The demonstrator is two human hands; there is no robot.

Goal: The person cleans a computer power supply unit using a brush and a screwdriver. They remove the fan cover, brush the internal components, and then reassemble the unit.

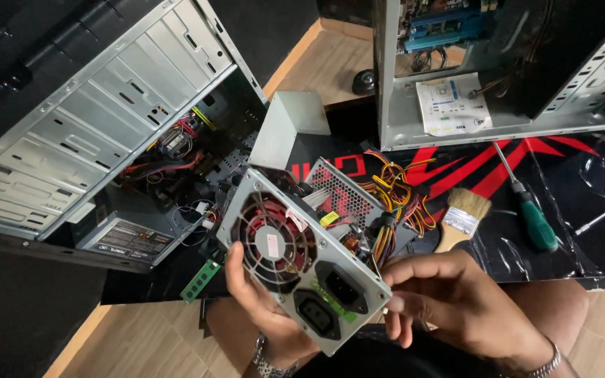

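A grey metal power supply unit with a red fan and two black sockets is held tilted above my lap. Its cover is off, and a bundle of yellow, orange and black cables spills out toward the mat. My left hand grips the unit from below at its lower left edge. My right hand holds its right side, thumb and fingers at the corner near the sockets. The unit's loose grey cover leans just behind it.
An open computer case lies at the left with a second power supply inside. Another open case stands at the back right. A paintbrush, green-handled screwdriver, metal rod and green memory stick lie on the black-red mat.
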